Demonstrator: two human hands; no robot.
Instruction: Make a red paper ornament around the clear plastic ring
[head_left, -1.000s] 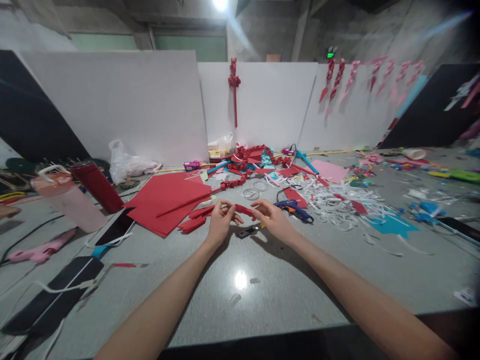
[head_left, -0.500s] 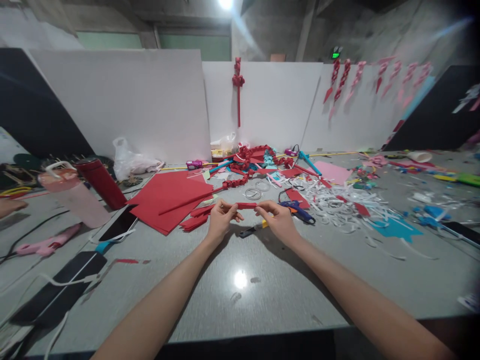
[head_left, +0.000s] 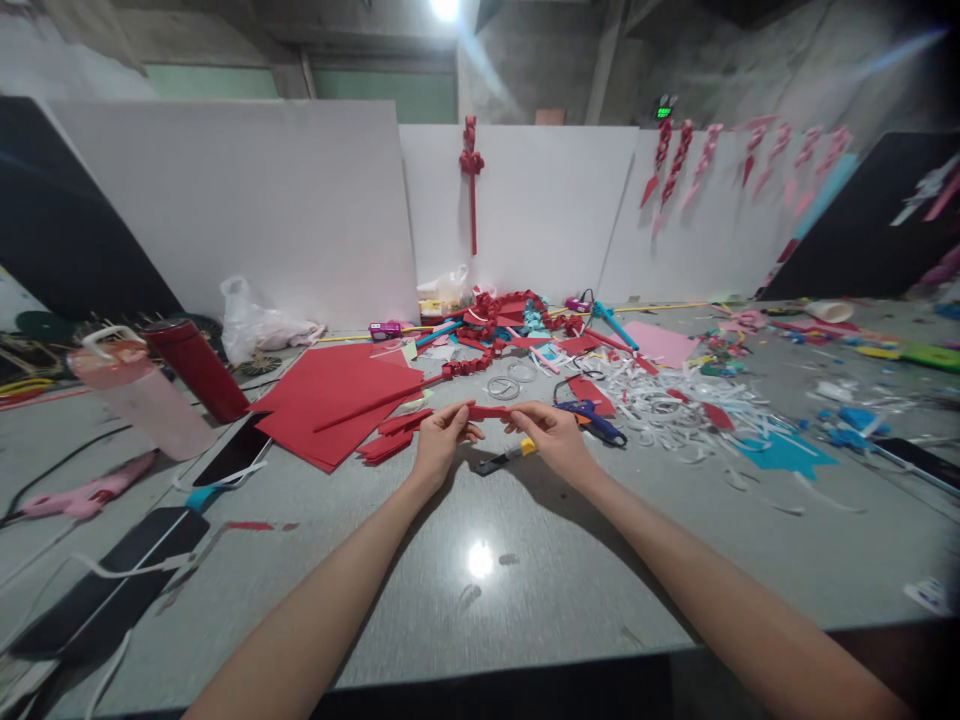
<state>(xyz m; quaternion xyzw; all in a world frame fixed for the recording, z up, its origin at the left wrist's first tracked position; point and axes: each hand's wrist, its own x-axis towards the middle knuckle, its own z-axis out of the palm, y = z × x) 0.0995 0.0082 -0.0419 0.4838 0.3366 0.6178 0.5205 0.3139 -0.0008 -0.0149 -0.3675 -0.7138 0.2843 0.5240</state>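
Note:
A short red paper strip [head_left: 490, 412] is stretched between my two hands above the table. My left hand [head_left: 444, 440] pinches its left end, and my right hand [head_left: 551, 438] pinches its right end. Under and between the hands lies a cutter [head_left: 493, 464] with a yellow part near my right hand. Folded red paper pieces [head_left: 390, 447] rest just left of my left hand. Large red sheets [head_left: 330, 395] spread out farther left. A blue glue gun [head_left: 600, 425] lies to the right of my right hand.
A pink bottle [head_left: 142, 395], a red flask [head_left: 199, 370] and a pink glue gun [head_left: 90, 490] are at the left, with a black device [head_left: 112, 580] and cables. White paper strips [head_left: 675, 400] pile up at the right. Red twisted decorations [head_left: 499, 315] lie behind the hands.
The view has shifted slightly, moving the background a little to the left. Both hands still hold the red strip, which shows slightly wider between the fingers.

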